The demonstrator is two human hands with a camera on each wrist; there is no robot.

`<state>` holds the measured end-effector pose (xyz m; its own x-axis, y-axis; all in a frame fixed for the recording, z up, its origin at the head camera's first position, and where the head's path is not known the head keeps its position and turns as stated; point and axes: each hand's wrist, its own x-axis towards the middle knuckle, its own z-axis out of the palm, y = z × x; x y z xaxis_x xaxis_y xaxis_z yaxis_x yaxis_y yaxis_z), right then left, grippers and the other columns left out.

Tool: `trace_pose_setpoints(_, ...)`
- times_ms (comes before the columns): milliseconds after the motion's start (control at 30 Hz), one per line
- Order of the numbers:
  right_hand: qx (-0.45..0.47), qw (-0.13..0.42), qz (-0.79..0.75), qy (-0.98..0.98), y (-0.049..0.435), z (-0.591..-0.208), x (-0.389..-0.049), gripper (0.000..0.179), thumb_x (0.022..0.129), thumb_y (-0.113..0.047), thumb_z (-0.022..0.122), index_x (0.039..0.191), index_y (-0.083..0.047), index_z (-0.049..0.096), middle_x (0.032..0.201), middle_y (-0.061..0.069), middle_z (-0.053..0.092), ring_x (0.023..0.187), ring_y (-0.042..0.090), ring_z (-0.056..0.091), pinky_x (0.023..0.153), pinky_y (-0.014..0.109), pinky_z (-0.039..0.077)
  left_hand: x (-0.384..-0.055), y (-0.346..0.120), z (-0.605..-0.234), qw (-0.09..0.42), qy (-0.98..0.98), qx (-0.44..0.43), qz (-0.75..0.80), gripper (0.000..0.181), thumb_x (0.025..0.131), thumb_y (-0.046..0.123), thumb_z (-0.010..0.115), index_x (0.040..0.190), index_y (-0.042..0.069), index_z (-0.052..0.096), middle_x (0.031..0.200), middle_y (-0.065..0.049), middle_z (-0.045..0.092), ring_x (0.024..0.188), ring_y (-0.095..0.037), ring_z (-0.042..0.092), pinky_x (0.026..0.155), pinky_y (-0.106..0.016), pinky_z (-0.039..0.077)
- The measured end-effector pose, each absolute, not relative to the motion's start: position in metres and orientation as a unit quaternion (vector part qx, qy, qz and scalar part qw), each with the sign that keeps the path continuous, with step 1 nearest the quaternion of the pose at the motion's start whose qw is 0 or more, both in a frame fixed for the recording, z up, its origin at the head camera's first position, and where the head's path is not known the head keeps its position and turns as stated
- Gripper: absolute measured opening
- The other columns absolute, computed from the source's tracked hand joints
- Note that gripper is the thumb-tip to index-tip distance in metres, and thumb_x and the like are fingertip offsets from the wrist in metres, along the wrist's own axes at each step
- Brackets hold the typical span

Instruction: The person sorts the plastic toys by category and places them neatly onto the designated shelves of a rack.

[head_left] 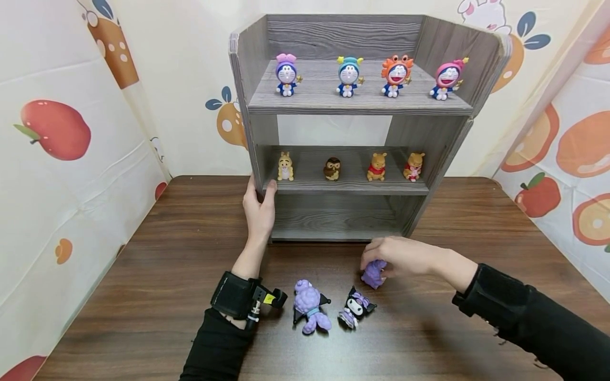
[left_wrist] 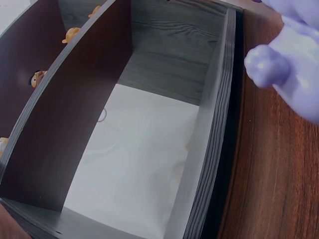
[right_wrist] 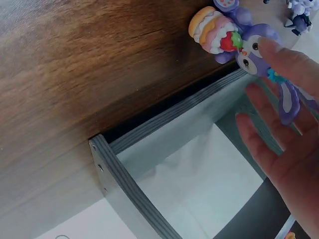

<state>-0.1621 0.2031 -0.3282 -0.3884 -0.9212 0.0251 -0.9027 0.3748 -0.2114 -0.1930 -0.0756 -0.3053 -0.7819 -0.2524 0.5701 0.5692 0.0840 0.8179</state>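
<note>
My left hand point(head_left: 259, 214) grips the left side panel of a grey wood-grain shelf point(head_left: 329, 108), thumb at the front edge and fingers on the outer side. In front of the shelf's lower right, my right hand point(head_left: 397, 256) holds a purple rabbit figurine point(head_left: 373, 275). The right wrist view shows the rabbit figurine point(right_wrist: 256, 50) between thumb and fingers, with a cake-like piece beside its head. Closer to me on the table lie a lavender figurine point(head_left: 308, 307) and a black-and-purple figurine point(head_left: 355, 308). The lavender figurine point(left_wrist: 294, 59) looms large in the left wrist view.
Several blue cat figurines in coloured hoods, one a crab hood point(head_left: 396, 76), stand on the top board. Below them are a rabbit point(head_left: 285, 166), an owl point(head_left: 332, 169) and two yellow bears point(head_left: 376, 167). A brown wooden table point(head_left: 157, 296) carries everything. Fruit-print cloth point(head_left: 52, 211) hangs around.
</note>
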Motion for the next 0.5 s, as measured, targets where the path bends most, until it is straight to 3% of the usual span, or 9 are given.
trace_pose_setpoints(167, -0.529, 0.077, -0.137, 0.834, 0.2037, -0.3298, -0.162, 0.025, 0.069, 0.001, 0.07, 0.09, -0.009, 0.064, 0.088, -0.006, 0.058, 0.079, 0.004, 0.052, 0.066, 0.02, 0.044, -0.1935, -0.0757, -0.3059, 0.307, -0.667, -0.123, -0.668, 0.04, 0.088, 0.0, 0.046, 0.127, -0.008, 0.04, 0.122, -0.025, 0.047, 0.113, -0.031, 0.045, 0.091, -0.037, 0.035)
trace_pose_setpoints(500, -0.431, 0.032, -0.145, 0.89, 0.2073, -0.3367, -0.1575, 0.015, 0.073, -0.011, 0.071, 0.085, -0.005, 0.063, 0.081, -0.002, 0.061, 0.071, 0.006, 0.056, 0.061, 0.023, 0.046, -0.1935, -0.0758, -0.3052, 0.306, -0.666, -0.122, -0.67, 0.041, 0.087, -0.001, 0.045, 0.127, -0.008, 0.039, 0.123, -0.025, 0.046, 0.114, -0.031, 0.044, 0.091, -0.037, 0.035)
